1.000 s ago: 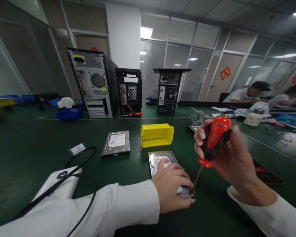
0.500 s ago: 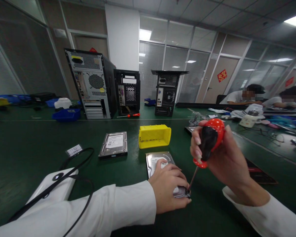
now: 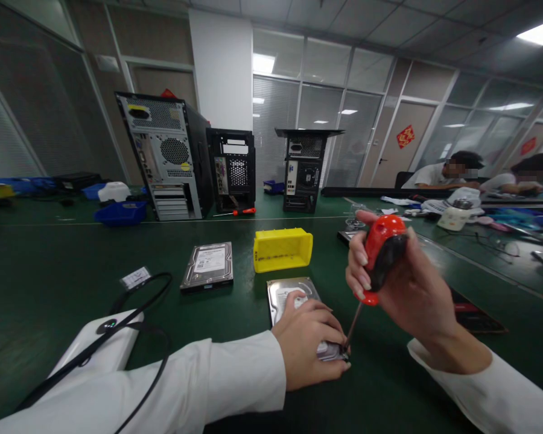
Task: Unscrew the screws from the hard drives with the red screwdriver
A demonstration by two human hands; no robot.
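Observation:
Under my left hand (image 3: 310, 340) lies a silver hard drive (image 3: 278, 296); my fingers wrap over it and grip its near right end. My right hand (image 3: 402, 283) holds a screwdriver (image 3: 386, 247) with a red and black handle. Its shaft slants down to the drive's right end, beside my left fingertips; the exact contact of the tip is too small to make out. A second hard drive (image 3: 209, 264) rests flat to the left. Behind the held drive a yellow bin (image 3: 283, 258) lies with its opening facing me.
Computer cases (image 3: 174, 157) stand at the back, with another red screwdriver (image 3: 244, 211) before them. A white power bank (image 3: 104, 343) with black cables lies at the left. A blue tray (image 3: 120, 213) sits back left. Two people are seated far right.
The screwdriver handle has turned in my right hand, showing more red on its upper left side. My left hand keeps its hold. The view has shifted slightly.

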